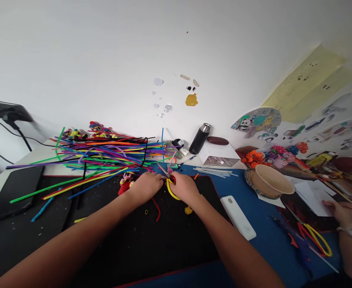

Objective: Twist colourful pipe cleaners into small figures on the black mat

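My right hand (187,187) is closed round the yellow and red handles of a pair of scissors (172,190), whose blades point up and to the left. Close beside it, my left hand (148,185) is pinched shut near the blades; what sits in its fingers is too small to make out. A red figure (124,185) made of fuzzy stems stands just left of that hand. On the black mat (151,252) below lie a short red pipe cleaner (157,210), a tiny yellow ring (146,212) and a yellow piece (188,210) partly behind my right wrist.
A big pile of coloured pipe cleaners (103,154) spreads at the back left, near a black phone-like slab (16,192). A dark flask (200,139), a white box (219,154) and a white power bank (238,217) stand rightward. Another person's hand (340,212) holds paper at far right.
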`<state>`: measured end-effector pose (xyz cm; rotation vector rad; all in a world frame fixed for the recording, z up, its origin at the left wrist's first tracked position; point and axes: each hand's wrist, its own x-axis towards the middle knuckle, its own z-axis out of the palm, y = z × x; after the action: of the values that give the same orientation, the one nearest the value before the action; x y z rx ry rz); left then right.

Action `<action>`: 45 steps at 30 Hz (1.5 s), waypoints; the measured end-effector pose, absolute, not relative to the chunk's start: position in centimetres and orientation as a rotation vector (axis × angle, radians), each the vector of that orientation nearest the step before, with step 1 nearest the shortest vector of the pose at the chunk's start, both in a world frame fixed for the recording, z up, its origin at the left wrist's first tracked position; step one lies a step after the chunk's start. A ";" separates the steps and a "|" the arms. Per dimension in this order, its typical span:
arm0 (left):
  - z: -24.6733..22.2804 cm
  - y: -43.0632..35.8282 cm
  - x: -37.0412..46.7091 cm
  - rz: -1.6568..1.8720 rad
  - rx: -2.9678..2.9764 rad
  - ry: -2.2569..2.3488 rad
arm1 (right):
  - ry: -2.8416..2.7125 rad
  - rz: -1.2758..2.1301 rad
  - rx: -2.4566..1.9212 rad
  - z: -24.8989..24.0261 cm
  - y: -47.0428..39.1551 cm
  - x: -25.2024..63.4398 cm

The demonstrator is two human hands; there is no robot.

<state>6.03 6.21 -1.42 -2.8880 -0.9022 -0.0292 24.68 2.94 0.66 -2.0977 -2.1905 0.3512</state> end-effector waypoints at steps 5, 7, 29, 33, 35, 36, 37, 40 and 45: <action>-1.9 5.8 6.0 -0.035 -2.878 -0.858 | -2.299 0.278 -2.092 0.4 2.7 24.0; -2.1 5.6 6.0 -0.041 -2.875 -0.853 | -2.348 0.251 -2.080 0.4 2.5 23.7; -1.4 1.1 -1.8 -0.620 -2.854 -1.396 | -2.303 0.205 -1.948 2.1 -1.4 23.2; -1.7 0.6 -1.0 -0.621 -2.838 -1.367 | -2.082 0.441 -1.726 1.1 -2.1 21.9; -1.9 0.3 -0.8 -0.601 -2.831 -1.327 | -2.046 0.491 -1.640 0.1 -2.2 21.1; -2.0 0.3 -0.8 -0.580 -2.831 -1.310 | -2.028 0.507 -1.611 -0.4 -2.2 20.7; -2.1 0.2 -0.8 -0.556 -2.829 -1.300 | -2.012 0.517 -1.591 -0.8 -2.2 20.3; -2.2 0.1 -0.9 -0.504 -2.825 -1.300 | -2.003 0.531 -1.556 -1.8 -2.2 19.5; -2.2 0.4 -1.0 -0.617 -2.844 -1.333 | -2.015 0.506 -1.537 -1.9 -1.9 19.2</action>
<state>-1.03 0.40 -2.19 -2.8439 -1.3332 -0.6166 19.22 -1.95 -1.95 -1.5372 -2.0151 0.5063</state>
